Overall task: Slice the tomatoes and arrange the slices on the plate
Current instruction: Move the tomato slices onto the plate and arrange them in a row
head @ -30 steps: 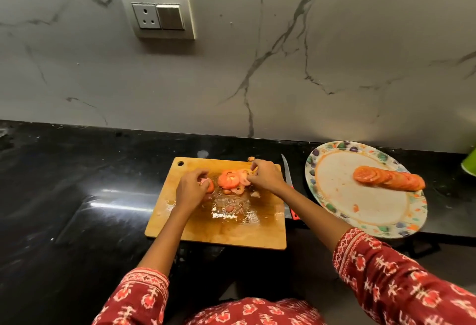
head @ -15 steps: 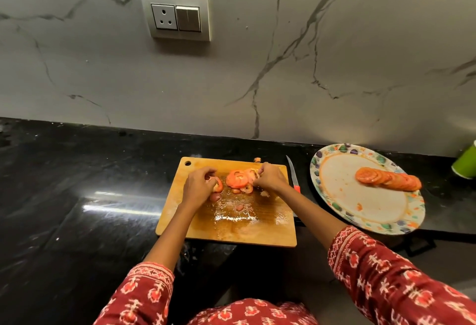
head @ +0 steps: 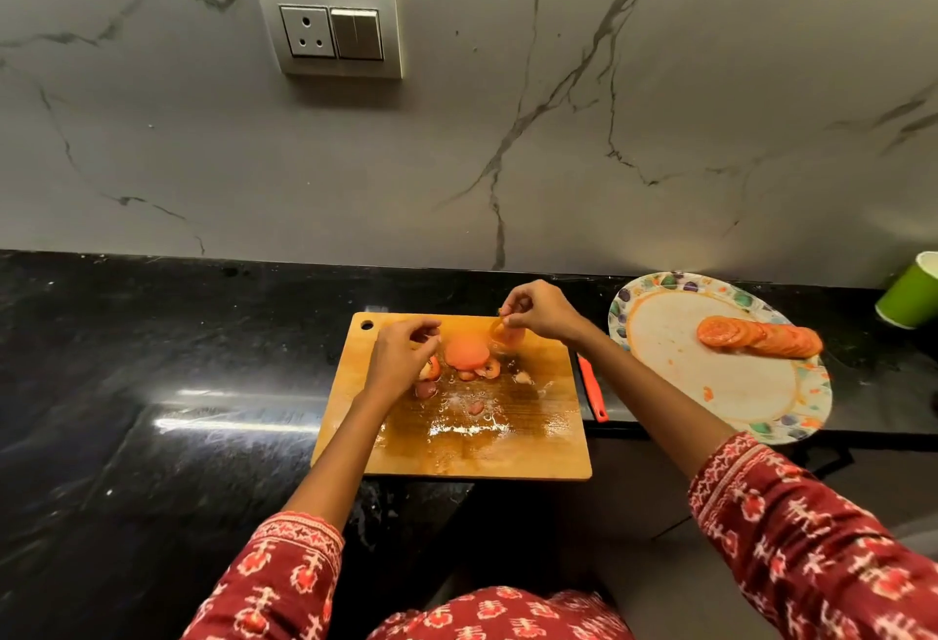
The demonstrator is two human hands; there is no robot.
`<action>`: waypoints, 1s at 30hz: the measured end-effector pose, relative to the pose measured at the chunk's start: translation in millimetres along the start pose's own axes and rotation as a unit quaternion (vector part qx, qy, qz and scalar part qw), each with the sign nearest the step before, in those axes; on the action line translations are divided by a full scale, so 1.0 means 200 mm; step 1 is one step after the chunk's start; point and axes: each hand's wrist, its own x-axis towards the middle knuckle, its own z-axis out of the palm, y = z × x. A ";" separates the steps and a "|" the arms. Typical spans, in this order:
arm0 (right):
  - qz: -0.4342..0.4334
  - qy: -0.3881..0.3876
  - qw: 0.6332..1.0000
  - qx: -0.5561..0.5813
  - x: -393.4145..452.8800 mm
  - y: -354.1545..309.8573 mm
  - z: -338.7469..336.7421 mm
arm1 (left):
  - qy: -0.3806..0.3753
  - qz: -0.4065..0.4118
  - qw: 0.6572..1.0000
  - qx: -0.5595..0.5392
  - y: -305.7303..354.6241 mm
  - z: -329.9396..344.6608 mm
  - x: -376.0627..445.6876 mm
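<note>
- A stack of tomato slices (head: 466, 353) sits on the wet wooden cutting board (head: 457, 441), near its far edge; the top face is pale red and round, blurred.
- Small scraps and end pieces (head: 474, 375) lie around the stack, with juice and seeds pooled over the middle of the board.
- The right hand (head: 540, 310) pinches a thin, see-through slice (head: 507, 335) between thumb and fingertips, lifted just above the board's far right part.
- The left hand (head: 401, 355) hovers at the stack's left side, fingers curled; whether it has hold of a piece I cannot tell.
- A knife with a red handle (head: 593, 388) lies on the black surface (head: 152, 385) just beside the board's right edge.
- Further right, a plate (head: 660, 284) with a coloured patterned rim carries a row of overlapping red slices (head: 759, 337) along its far side; juice smears mark its centre.
- A green cup (head: 911, 297) stands at the surface's far right corner, against the wall.
- A socket and switch panel (head: 330, 30) is set in the marble wall; no writing can be read anywhere.
- Red patterned sleeves (head: 812, 538) cover both forearms.
</note>
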 end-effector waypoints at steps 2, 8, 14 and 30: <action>-0.019 -0.046 0.999 0.003 0.00 -0.06 -0.03 | -0.015 0.026 0.999 -0.019 0.05 0.00 0.02; -0.049 -0.100 0.992 0.052 0.02 -0.16 0.01 | -0.061 0.049 0.996 -0.039 0.10 -0.03 0.07; -0.054 -0.030 0.997 0.045 0.07 -0.20 0.12 | -0.013 0.026 0.999 -0.013 0.04 -0.08 0.04; -0.069 -0.033 0.963 -0.257 0.09 -0.13 0.41 | 0.111 -0.012 0.994 0.009 -0.03 -0.12 -0.02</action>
